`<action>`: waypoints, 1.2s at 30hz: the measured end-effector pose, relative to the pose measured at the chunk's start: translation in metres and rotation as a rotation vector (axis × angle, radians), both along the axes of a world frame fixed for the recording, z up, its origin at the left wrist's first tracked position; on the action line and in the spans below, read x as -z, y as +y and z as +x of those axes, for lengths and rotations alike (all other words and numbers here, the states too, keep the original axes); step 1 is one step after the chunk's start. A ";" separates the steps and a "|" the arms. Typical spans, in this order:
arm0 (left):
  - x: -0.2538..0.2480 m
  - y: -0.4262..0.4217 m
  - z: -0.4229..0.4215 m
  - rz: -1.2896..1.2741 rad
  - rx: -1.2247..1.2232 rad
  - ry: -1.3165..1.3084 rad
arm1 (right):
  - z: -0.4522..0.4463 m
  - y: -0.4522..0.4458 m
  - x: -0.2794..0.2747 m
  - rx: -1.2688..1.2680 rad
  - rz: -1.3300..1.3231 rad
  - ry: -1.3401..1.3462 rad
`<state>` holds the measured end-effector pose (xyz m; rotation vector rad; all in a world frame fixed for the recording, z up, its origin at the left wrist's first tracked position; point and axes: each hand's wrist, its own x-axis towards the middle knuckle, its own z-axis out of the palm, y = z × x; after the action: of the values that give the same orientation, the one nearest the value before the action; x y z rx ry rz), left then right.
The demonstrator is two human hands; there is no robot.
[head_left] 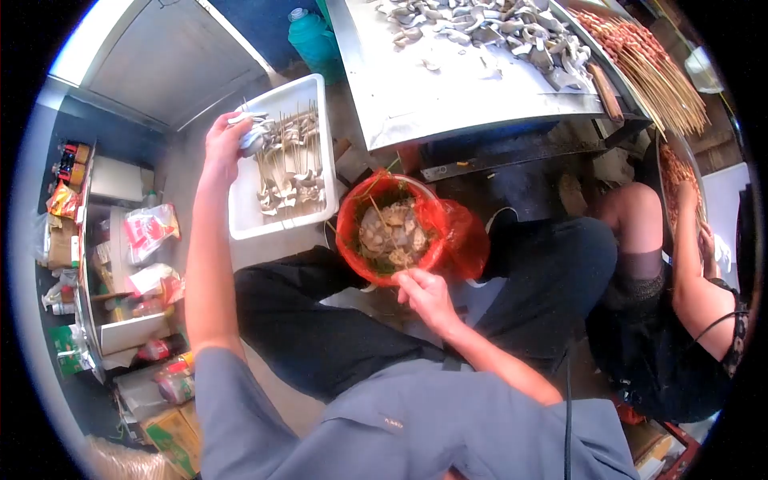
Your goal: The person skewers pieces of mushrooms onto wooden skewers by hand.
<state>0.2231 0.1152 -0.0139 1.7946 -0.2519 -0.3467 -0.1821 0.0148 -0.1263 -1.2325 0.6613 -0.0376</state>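
Over the upper left corner of a white tray, my left hand is closed on a skewer threaded with grey-white pieces. Several filled skewers lie in the tray. A red bucket stands between my knees with pale chunks and green leaves inside, and a thin stick leans in it. My right hand is closed at the bucket's near rim; whatever its fingers pinch is too small to name. A red plastic bag hangs on the bucket's right side.
A metal table ahead bears grey-white pieces and a wooden-handled tool. Reddish skewers lie at its right. Another person sits at the right, hands in a container. Shelves with packages stand left, a teal bottle behind the tray.
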 end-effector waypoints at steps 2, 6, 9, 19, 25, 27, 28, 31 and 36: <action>0.018 -0.010 0.033 0.144 0.016 0.046 | 0.001 0.002 0.010 -0.013 -0.006 0.006; 0.078 -0.037 0.088 0.171 0.065 0.134 | 0.006 0.003 0.017 0.010 0.023 0.055; 0.104 -0.068 0.082 0.128 -0.004 0.193 | 0.012 0.000 0.023 0.021 0.076 0.086; 0.152 -0.089 0.063 0.808 0.081 -0.614 | 0.021 0.002 0.034 -0.060 0.121 0.118; 0.183 -0.082 0.071 0.640 0.160 -0.504 | 0.019 -0.001 0.032 -0.066 0.085 0.123; 0.178 -0.079 0.072 0.632 0.175 -0.423 | 0.021 0.000 0.030 -0.054 0.094 0.109; 0.179 -0.078 0.075 0.640 0.185 -0.397 | 0.021 -0.001 0.031 -0.060 0.100 0.113; 0.164 -0.075 0.076 0.604 0.249 -0.222 | 0.017 0.000 0.027 -0.077 0.047 0.087; 0.099 -0.088 0.053 0.451 0.086 -0.604 | 0.013 0.002 0.026 -0.101 0.007 0.114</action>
<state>0.2757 0.0273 -0.1127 2.3098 -0.7217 0.1036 -0.1694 0.0165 -0.1527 -1.2665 0.6958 0.1196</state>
